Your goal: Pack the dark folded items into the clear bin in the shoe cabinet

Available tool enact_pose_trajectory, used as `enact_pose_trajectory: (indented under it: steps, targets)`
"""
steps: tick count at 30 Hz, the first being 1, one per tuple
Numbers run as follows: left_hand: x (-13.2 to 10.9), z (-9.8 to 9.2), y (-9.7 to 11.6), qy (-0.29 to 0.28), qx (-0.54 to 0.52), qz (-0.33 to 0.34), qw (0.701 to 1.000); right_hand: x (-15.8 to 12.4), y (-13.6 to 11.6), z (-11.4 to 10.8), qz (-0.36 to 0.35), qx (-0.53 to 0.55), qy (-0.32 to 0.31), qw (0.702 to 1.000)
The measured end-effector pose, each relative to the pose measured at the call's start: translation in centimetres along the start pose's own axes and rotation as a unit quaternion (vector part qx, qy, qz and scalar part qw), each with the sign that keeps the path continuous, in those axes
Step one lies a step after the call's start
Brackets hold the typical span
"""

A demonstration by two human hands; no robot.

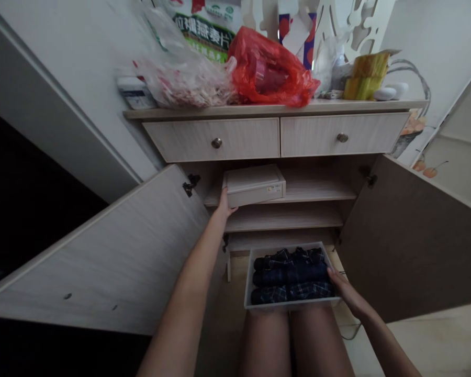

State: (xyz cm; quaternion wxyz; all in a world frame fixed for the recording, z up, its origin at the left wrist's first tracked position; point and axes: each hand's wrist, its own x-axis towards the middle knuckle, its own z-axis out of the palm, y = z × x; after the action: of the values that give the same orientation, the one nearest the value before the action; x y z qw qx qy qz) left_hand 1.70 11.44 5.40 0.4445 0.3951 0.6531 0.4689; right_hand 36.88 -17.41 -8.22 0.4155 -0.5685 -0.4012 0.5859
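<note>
My left hand (225, 205) grips the left front corner of a pale, flat box (255, 192). That box lies partly inside the cabinet on the upper shelf (317, 189), turned at a slight angle, with a small label on its front. Across my knees rests a clear plastic bin (248, 283) holding several rolled dark plaid umbrellas or cloths (292, 276); which they are I cannot tell. My right hand (343, 288) holds the bin's right wall, thumb over the rim and the other fingers largely hidden.
Both cabinet doors, left (113, 262) and right (412, 241), stand wide on either side. Above are two drawers (220, 140) with round knobs. The cabinet top carries a red plastic bag (267, 68), a clear bag (192, 84), a white jar (135, 93) and yellow tape rolls (365, 76).
</note>
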Motion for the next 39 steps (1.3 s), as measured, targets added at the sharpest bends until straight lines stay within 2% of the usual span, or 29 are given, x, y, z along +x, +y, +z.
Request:
enact_pose_trajectory:
  steps: [4,8,14,16,18,21,25,30,35,39]
  targets:
    - [-2.4,-1.7,-0.2,-0.043,-0.082,-0.066,0.994,-0.5,-0.7,0.4,-0.001,0.032,0.020,0.999]
    - [-5.5,-5.1,-1.6,-0.009,-0.127,-0.069,0.989,-0.9,-0.5,-0.1,0.015,0.068,0.034,0.997]
    - [-9.7,-12.6,-5.1,0.017,-0.187,-0.078,0.979,-1.7,-0.2,-4.1,-0.004,0.131,0.109,0.985]
    - [-11.1,-14.4,-6.4,0.010,-0.194,-0.081,0.978,-1.7,-0.6,-5.6,-0.020,0.150,0.148,0.977]
    - [-12.6,-15.4,-7.5,0.000,-0.196,-0.090,0.976,-1.3,-1.3,-6.7,-0.049,0.161,0.188,0.968]
    - [-14.4,-15.5,-8.9,-0.009,-0.197,-0.108,0.974,-0.3,-2.6,-7.0,-0.098,0.175,0.223,0.954]
    - [-15.6,-14.4,-9.7,-0.021,-0.204,-0.115,0.972,1.3,-4.4,-5.6,-0.136,0.202,0.239,0.940]
    - [-15.9,-13.7,-9.7,-0.023,-0.216,-0.110,0.970,2.4,-5.5,-3.7,-0.145,0.205,0.254,0.934]
    - [-15.9,-13.8,-9.9,-0.017,-0.211,-0.101,0.972,2.6,-5.4,-3.4,-0.154,0.201,0.258,0.932]
    - [-15.9,-13.4,-10.1,-0.023,-0.198,-0.097,0.975,2.0,-5.8,-3.6,-0.145,0.195,0.219,0.945]
